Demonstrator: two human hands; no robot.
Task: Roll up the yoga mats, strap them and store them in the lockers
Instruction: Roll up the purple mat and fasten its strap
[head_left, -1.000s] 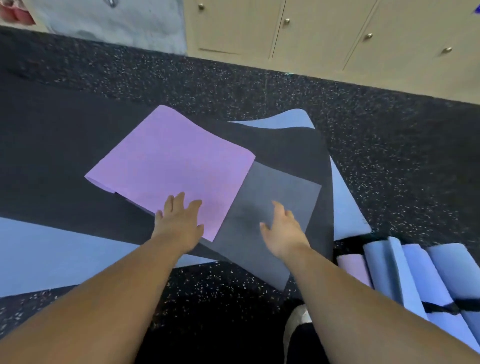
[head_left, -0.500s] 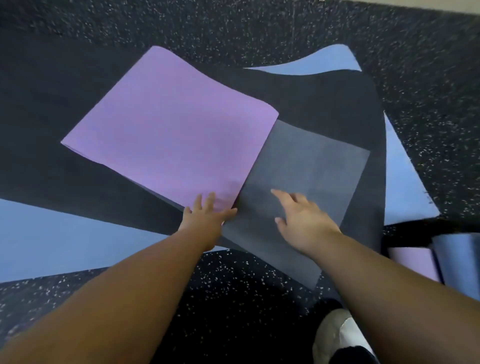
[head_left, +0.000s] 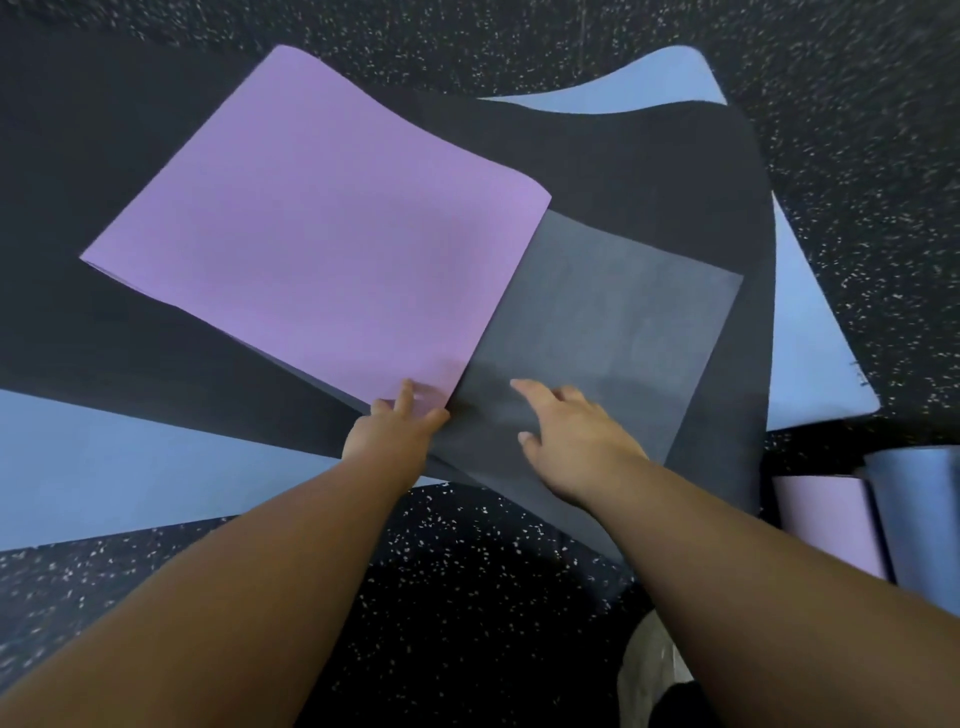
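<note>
The flat purple yoga mat (head_left: 322, 249) lies folded over a dark grey mat (head_left: 597, 332) on the speckled black rubber floor (head_left: 467, 597). The left hand (head_left: 395, 436) pinches its near corner — fingers curled on the edge; the right hand (head_left: 571, 441), just right of that corner, rests open on the grey mat.

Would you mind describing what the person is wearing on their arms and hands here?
Nothing shows on either one. The left hand and right hand are bare, with no gloves, rings or watch in view. Both forearms are uncovered right down to the frame's bottom edge, so no sleeves appear.
</note>
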